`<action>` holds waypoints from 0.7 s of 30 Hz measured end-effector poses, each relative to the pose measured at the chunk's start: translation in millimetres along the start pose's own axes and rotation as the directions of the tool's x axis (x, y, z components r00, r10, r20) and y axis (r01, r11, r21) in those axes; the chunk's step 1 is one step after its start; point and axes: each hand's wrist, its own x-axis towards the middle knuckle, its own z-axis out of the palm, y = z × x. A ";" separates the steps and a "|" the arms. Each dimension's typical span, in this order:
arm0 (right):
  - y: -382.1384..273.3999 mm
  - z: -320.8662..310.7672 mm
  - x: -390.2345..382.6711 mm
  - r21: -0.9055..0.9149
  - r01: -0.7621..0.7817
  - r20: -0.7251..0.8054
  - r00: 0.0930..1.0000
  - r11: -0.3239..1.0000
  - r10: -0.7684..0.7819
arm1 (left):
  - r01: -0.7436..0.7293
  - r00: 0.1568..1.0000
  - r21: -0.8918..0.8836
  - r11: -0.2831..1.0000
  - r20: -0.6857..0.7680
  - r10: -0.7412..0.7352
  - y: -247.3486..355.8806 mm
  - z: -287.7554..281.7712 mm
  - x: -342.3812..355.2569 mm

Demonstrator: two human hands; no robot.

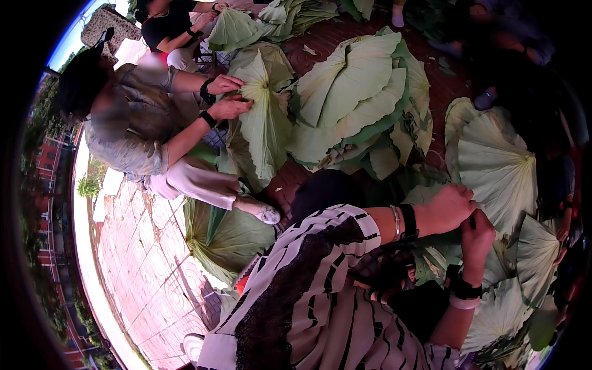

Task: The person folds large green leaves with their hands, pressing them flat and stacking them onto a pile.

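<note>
My left hand (447, 209), with a silver bangle and black band at its wrist, is closed, its fingers pinched together. Just below and right of it, my right hand (478, 237) is curled closed, and the two hands nearly meet. Whatever lies between their fingers is hidden or too small to make out. Beyond my hands spreads a large pale-green lotus leaf (496, 163), its veins fanning from one point. Another lotus leaf (538, 256) lies to the right of my right hand, and one more (496, 317) is below it.
To the left a seated person (132, 132) holds a lotus leaf (265, 117). A tall heap of lotus leaves (351, 92) stands at the far middle. Other people sit at the far left and in shadow at the right. A leaf (225, 237) lies by sunlit paving (145, 265).
</note>
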 end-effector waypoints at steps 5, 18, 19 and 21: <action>-3.9 -3.1 5.6 0.104 -0.071 -0.002 0.997 0.992 0.071 | 0.047 0.999 -0.113 0.992 0.028 -0.044 -3.7 -18.1 6.9; 2.7 -0.4 0.2 -0.110 -0.076 -0.034 0.997 0.991 0.073 | 0.001 0.998 -0.007 1.000 0.065 0.000 2.5 -19.9 12.6; 3.4 1.4 -1.1 -0.110 -0.081 -0.044 0.996 0.991 0.077 | -0.007 0.998 -0.004 1.000 0.059 0.007 3.4 -20.6 11.8; 3.8 4.2 -1.2 -0.138 -0.073 -0.043 0.997 0.988 0.067 | -0.026 0.998 0.001 1.000 0.054 0.025 3.8 -22.1 12.4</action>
